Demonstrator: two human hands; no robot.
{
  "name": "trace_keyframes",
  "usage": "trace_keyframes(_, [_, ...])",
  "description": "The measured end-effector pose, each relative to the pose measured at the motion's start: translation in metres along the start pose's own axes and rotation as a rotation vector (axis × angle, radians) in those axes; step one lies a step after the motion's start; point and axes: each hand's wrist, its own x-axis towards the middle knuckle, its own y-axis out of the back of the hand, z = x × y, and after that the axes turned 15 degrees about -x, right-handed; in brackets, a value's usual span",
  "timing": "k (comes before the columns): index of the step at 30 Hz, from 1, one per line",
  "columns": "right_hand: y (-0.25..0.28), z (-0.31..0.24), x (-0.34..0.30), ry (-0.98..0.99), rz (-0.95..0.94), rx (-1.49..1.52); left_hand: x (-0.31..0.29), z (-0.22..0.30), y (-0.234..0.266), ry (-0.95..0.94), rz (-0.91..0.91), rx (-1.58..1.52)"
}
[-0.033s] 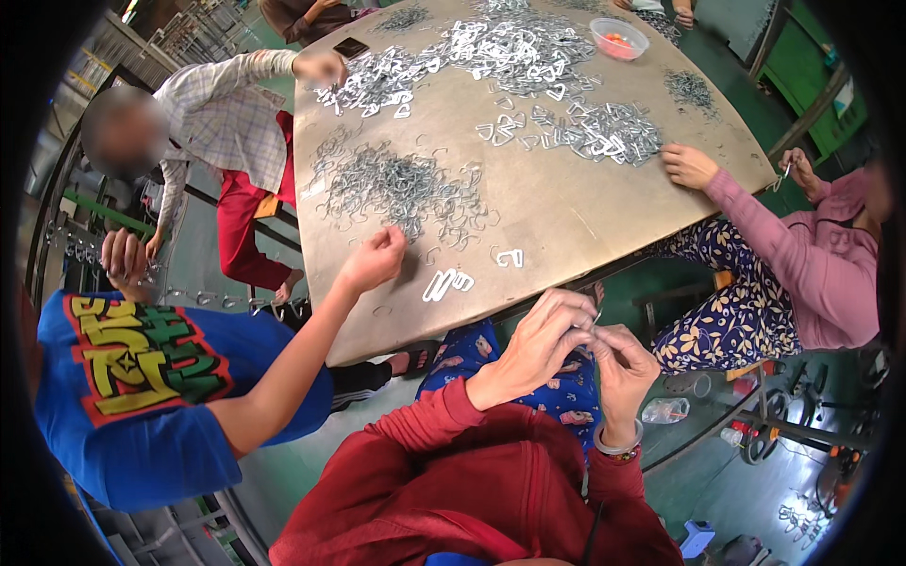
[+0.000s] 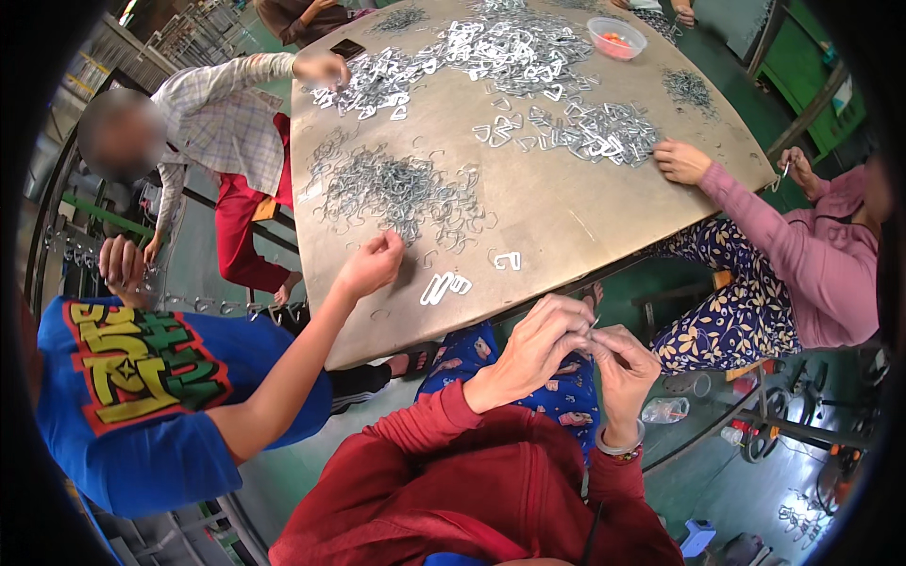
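My left hand [image 2: 540,347] and my right hand [image 2: 623,375] meet in front of my lap, just off the table's near edge. Both are closed in a pinch, fingertips touching, around a small thin metal piece [image 2: 595,322]. Only a sliver of it shows, so its full shape is hidden. On the brown table [image 2: 538,226], nearest to my left hand, lie several flat white-looking metal buckles [image 2: 445,287] and one separate buckle [image 2: 508,260]. Beyond them spreads a heap of bent wire hooks [image 2: 392,189].
At left, a co-worker's hand [image 2: 371,266] reaches to the hook heap. Another co-worker's hand [image 2: 681,161] touches a pile of metal loops [image 2: 604,130] at right. Farther back are a larger pile [image 2: 510,52], a clear bowl [image 2: 616,40] with orange-red pieces, and a dark phone [image 2: 347,48].
The view has shifted very slightly, so the table and its piles sit a few pixels farther left. My hands keep the same pinch on the metal piece.
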Motion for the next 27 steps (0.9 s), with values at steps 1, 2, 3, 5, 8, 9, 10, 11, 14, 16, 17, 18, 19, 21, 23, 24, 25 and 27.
trace_keyframes(1, [0.005,0.000,0.009,-0.034,-0.038,-0.005,-0.001,-0.001,0.003,-0.019,-0.008,-0.034])
trace_keyframes(2, [0.011,-0.002,0.026,-0.110,0.041,0.043,-0.002,-0.001,0.007,-0.041,-0.019,-0.069])
trace_keyframes(3, [0.014,0.001,0.050,-0.181,0.120,0.095,-0.001,-0.001,0.012,-0.068,-0.029,-0.100])
trace_keyframes(5, [0.010,0.019,0.098,-0.086,0.070,-0.129,-0.003,0.001,0.016,-0.042,-0.029,-0.093])
trace_keyframes(8, [-0.025,0.071,0.185,0.090,-0.144,-0.360,-0.002,0.008,0.011,0.000,-0.056,-0.108])
trace_keyframes(9, [-0.041,0.099,0.208,0.147,-0.216,-0.453,-0.001,0.013,0.013,0.006,-0.083,-0.098])
trace_keyframes(10, [-0.053,0.122,0.221,0.305,-0.228,-0.591,-0.001,0.014,0.013,0.008,-0.091,-0.102])
trace_keyframes(11, [-0.066,0.142,0.234,0.469,-0.228,-0.719,-0.001,0.014,0.016,0.008,-0.100,-0.069])
trace_keyframes(14, [-0.083,0.180,0.265,0.595,-0.401,-0.964,-0.003,0.022,0.020,0.015,-0.090,-0.029])
trace_keyframes(16, [-0.072,0.203,0.277,0.543,-0.459,-1.049,-0.001,0.021,0.020,0.019,-0.065,-0.055])
trace_keyframes(17, [-0.067,0.215,0.279,0.521,-0.428,-1.054,-0.001,0.018,0.022,0.026,-0.053,-0.076])
trace_keyframes(18, [-0.071,0.216,0.278,0.510,-0.405,-1.048,-0.005,0.017,0.024,0.031,-0.027,-0.081])
trace_keyframes(19, [-0.074,0.217,0.274,0.516,-0.359,-1.008,-0.010,0.016,0.026,0.036,0.002,-0.086])
trace_keyframes(21, [-0.076,0.214,0.266,0.529,-0.264,-0.931,-0.016,0.013,0.030,0.034,0.053,-0.096])
trace_keyframes(23, [-0.064,0.208,0.264,0.353,-0.292,-0.891,-0.020,0.012,0.029,0.013,0.080,-0.114])
trace_keyframes(24, [-0.057,0.198,0.262,0.264,-0.283,-0.841,-0.022,0.012,0.031,-0.008,0.086,-0.118])
trace_keyframes(25, [-0.049,0.197,0.257,0.213,-0.215,-0.603,-0.023,0.014,0.031,-0.026,0.089,-0.117])
trace_keyframes(27, [-0.028,0.193,0.255,-0.041,-0.232,-0.495,-0.022,0.015,0.029,-0.066,0.078,-0.133])
